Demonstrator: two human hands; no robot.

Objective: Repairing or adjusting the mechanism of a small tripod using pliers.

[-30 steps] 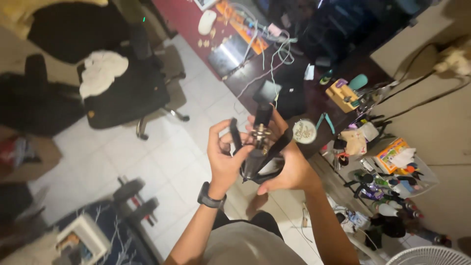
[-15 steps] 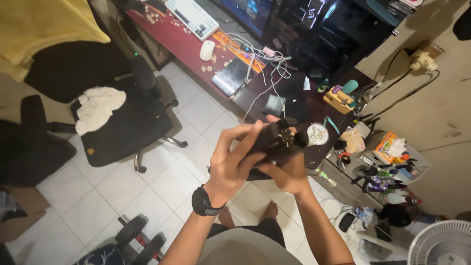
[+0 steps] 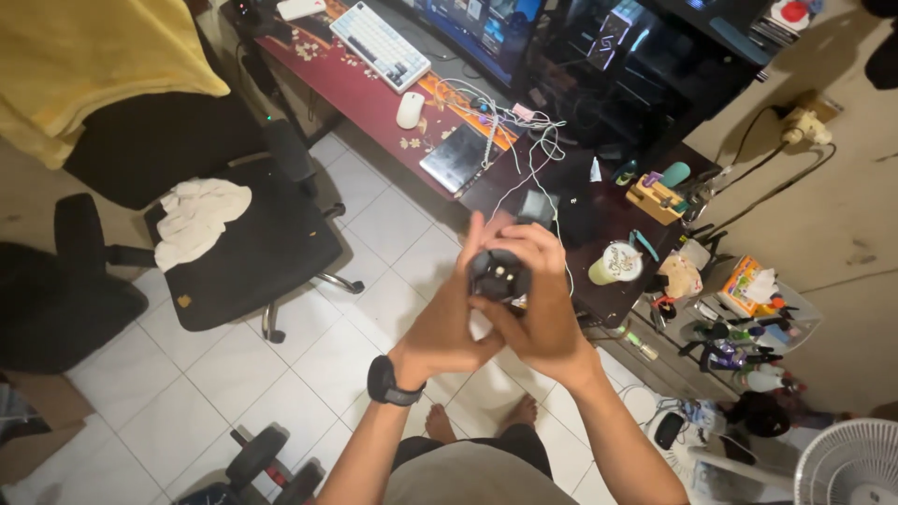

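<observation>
Gadget (image 3: 499,275), small, round, black, held at frame centre above the tiled floor (image 3: 234,374), just short of the worktop (image 3: 374,103) edge. Left hand (image 3: 449,323) cups it from 7 o'clock, fingers closed around its side. Right hand (image 3: 538,309) clamps from 4 o'clock, fingers curled over the top. Best kept steady in both palms. Lidded cup (image 3: 615,264) at 3 o'clock; office chair (image 3: 253,252) at 9 o'clock.

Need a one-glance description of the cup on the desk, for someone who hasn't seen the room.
Find the long dark-red desk along the wall, and follow it past the white keyboard and white mouse to its near corner. The cup stands there, just right of the right hand: pale yellow-green with a white round lid, the only drink container on the desk.
</observation>
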